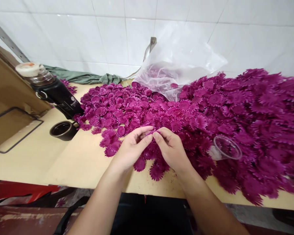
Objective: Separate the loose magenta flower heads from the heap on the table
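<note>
My left hand (134, 143) and my right hand (170, 145) meet at the fingertips over the front of a big heap of magenta artificial flower heads (181, 112). Thumbs and fingers of both are closed in a pinch around a small magenta flower piece (150, 133), mostly covered by the fingers. A few loose flower heads (156, 170) lie on the table just below my hands. Right of my right hand, a clear plastic cup (227, 148) with something white in it rests tilted among the flowers.
A clear plastic bag (178, 62) stands behind the heap against the tiled wall. On the left are a black flask (56, 94), a dark mug (63, 131), a cardboard box (12, 81) and a black wire frame (19, 142). Green cloth (80, 75) lies along the wall.
</note>
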Demonstrator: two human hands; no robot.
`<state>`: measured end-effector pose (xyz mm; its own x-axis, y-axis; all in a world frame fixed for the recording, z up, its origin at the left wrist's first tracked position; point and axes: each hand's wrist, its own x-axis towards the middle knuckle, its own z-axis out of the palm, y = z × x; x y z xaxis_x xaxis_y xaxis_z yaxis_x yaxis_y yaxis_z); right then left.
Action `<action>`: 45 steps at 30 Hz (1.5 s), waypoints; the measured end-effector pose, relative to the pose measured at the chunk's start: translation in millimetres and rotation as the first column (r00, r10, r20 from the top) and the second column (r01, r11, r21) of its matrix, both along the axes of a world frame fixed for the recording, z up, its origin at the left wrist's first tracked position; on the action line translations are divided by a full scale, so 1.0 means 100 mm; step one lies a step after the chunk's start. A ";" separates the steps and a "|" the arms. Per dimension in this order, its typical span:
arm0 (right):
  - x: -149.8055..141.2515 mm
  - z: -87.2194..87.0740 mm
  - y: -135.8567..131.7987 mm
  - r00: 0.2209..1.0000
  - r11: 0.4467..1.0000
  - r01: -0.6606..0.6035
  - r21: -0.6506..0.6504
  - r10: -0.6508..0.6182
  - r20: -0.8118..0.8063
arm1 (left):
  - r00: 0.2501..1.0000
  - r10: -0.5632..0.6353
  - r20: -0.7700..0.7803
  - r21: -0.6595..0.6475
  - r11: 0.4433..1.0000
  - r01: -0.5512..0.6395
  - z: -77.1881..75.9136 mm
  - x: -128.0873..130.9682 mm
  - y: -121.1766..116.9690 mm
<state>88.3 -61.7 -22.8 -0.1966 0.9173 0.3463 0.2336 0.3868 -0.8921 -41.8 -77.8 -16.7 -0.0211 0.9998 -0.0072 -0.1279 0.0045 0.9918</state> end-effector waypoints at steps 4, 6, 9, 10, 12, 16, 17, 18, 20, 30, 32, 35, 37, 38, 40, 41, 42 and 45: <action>0.00 -0.01 0.02 1.000 1.000 0.019 -0.004 -0.020 -0.014 | 0.964 0.125 -0.236 0.269 0.961 -0.059 0.04 0.02 -0.02; 0.00 -0.02 0.02 1.000 1.000 -0.009 -0.023 0.008 -0.027 | 0.963 0.096 -0.251 0.281 0.960 -0.022 0.04 0.02 -0.02; 0.00 -0.02 -0.01 0.996 0.995 -0.092 -0.050 0.091 -0.024 | 0.987 0.147 -0.067 0.173 0.976 -0.134 0.01 0.02 0.01; 0.00 -0.02 -0.02 0.993 0.992 -0.119 -0.042 0.119 -0.014 | 0.982 0.185 0.033 0.118 0.975 -0.188 0.00 0.02 0.03; 0.00 -0.01 -0.04 0.988 0.989 -0.151 0.001 0.151 0.018 | 0.939 0.251 0.234 -0.011 0.967 -0.256 -0.01 0.03 0.06; 0.02 0.01 -0.06 0.989 0.988 -0.136 0.078 0.132 0.063 | 0.840 0.321 0.438 -0.204 0.945 -0.256 0.00 0.01 0.13; 0.04 0.02 -0.06 0.990 0.989 -0.126 0.082 0.121 0.068 | 0.819 0.353 0.453 -0.217 0.934 -0.283 0.00 -0.02 0.15; 0.06 0.03 -0.07 0.991 0.990 -0.115 0.081 0.109 0.071 | 0.801 0.392 0.452 -0.207 0.920 -0.333 0.00 -0.06 0.18; 0.10 0.04 -0.07 0.994 0.994 -0.086 0.062 0.082 0.069 | 0.805 0.457 0.378 -0.113 0.886 -0.450 -0.02 -0.14 0.23; 0.10 0.02 0.01 0.995 1.000 0.020 0.009 -0.021 0.101 | 0.946 0.167 -0.278 0.236 0.967 -0.102 0.03 -0.02 -0.03; 0.09 0.04 0.01 0.986 0.999 0.033 0.039 -0.039 0.160 | 0.964 0.143 -0.226 0.177 0.979 -0.104 0.02 0.03 -0.03; 0.07 0.07 -0.02 0.973 0.998 -0.022 0.054 0.009 0.230 | 0.983 0.160 -0.092 0.082 0.985 -0.152 -0.02 0.05 0.01; 0.07 0.06 -0.03 0.973 0.998 -0.044 0.053 0.031 0.231 | 0.992 0.122 -0.014 0.048 0.991 -0.121 -0.04 0.03 0.04; 0.07 0.06 -0.03 0.978 0.998 -0.014 0.053 0.003 0.206 | 0.993 0.115 0.008 0.049 0.992 -0.115 -0.04 0.02 0.05; 0.08 0.04 -0.02 0.983 0.992 0.108 0.056 -0.115 0.140 | 0.988 0.151 0.031 0.064 0.986 -0.152 -0.04 0.01 0.07; 0.09 0.03 0.00 0.976 0.982 0.176 0.062 -0.183 0.120 | 0.983 0.180 0.038 0.071 0.981 -0.182 -0.04 0.00 0.07; 0.10 0.03 0.02 0.964 0.970 0.230 0.081 -0.238 0.120 | 0.979 0.202 0.041 0.074 0.976 -0.205 -0.05 -0.01 0.08; 0.12 0.04 0.06 0.932 0.943 0.253 0.216 -0.298 0.208 | 0.978 0.208 0.035 0.076 0.975 -0.210 -0.10 -0.01 0.11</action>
